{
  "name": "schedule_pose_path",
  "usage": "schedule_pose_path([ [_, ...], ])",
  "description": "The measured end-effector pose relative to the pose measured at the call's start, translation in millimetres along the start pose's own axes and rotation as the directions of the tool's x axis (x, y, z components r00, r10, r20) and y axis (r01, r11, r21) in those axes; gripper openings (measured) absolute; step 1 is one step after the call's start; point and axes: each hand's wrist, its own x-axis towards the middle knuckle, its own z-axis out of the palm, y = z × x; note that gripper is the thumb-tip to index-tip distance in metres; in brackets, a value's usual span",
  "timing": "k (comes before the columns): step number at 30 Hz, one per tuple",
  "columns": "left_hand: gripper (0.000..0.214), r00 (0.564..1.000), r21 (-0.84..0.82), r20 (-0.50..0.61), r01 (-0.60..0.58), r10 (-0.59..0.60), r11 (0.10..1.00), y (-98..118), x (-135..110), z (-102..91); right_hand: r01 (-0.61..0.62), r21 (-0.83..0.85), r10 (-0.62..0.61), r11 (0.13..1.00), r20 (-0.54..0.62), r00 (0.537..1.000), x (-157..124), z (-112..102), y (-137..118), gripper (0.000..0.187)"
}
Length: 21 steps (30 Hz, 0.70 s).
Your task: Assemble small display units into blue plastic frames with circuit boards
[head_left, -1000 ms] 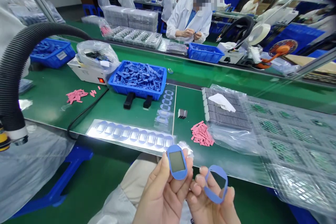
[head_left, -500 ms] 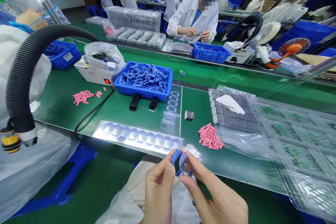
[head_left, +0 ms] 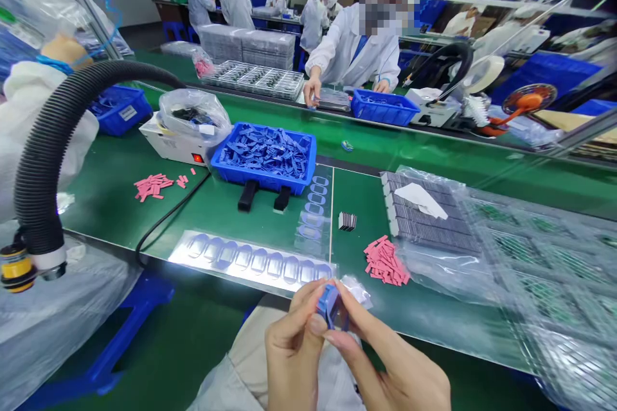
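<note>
Lower centre of frame: left hand (head_left: 293,347) in a closed grip, thumb and fingertips pinching a small blue case (head_left: 328,298) held edge-on. Right hand (head_left: 398,359) alongside, its grip pinched on a thin, blue-edged clear piece (head_left: 342,319) at the case's right side; cannot tell whether fully seated. Just above, shiny sheet of ovals (head_left: 259,261) along the front of the green bench (head_left: 361,189). Pink strips (head_left: 385,261) right of centre. Further up, blue tray (head_left: 263,182) heaped with blue parts (head_left: 267,151).
</note>
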Motion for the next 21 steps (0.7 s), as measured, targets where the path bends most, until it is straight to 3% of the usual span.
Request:
schedule_pose_path([
  [4, 0.029, 0.994, 0.088, 0.059, -0.101, 0.096, 0.991, 1, 3, -3.8, 0.015, 0.08, -0.015, 0.997, -0.002, 1.0, 1, -1, 5, 0.032],
  [8, 0.032, 0.958, 0.159, 0.183, -0.252, 0.222, 0.955, -1, 6, -6.6, 0.054, 0.136, -0.052, 0.989, -0.014, 0.999, 2, 2, 11, 0.034],
  [12, 0.029, 0.914, 0.292, 0.145, -0.405, 0.378, 0.867, 0, 9, -4.9, 0.046, 0.168, -0.026, 0.985, -0.118, 0.993, 1, 10, 14, 0.035],
  [14, 0.02, 0.841, 0.386, 0.242, -0.541, 0.484, 0.747, 5, 13, -5.4, 0.056, 0.156, -0.027, 0.986, -0.181, 0.983, 0, 15, 17, 0.037],
  [16, 0.025, 0.719, 0.423, 0.413, -0.695, 0.559, 0.582, 12, 21, -7.7, 0.078, 0.097, -0.054, 0.992, -0.229, 0.972, -1, 19, 19, 0.041],
  [19, 0.038, 0.537, 0.421, 0.619, -0.843, 0.573, 0.336, 25, 30, -12.8, 0.092, -0.003, -0.09, 0.996, -0.265, 0.96, -3, 23, 21, 0.045],
  [21, 0.038, 0.451, 0.408, 0.69, -0.889, 0.567, 0.21, 33, 33, -15.4, 0.101, -0.025, -0.104, 0.995, -0.26, 0.96, -5, 25, 21, 0.048],
])
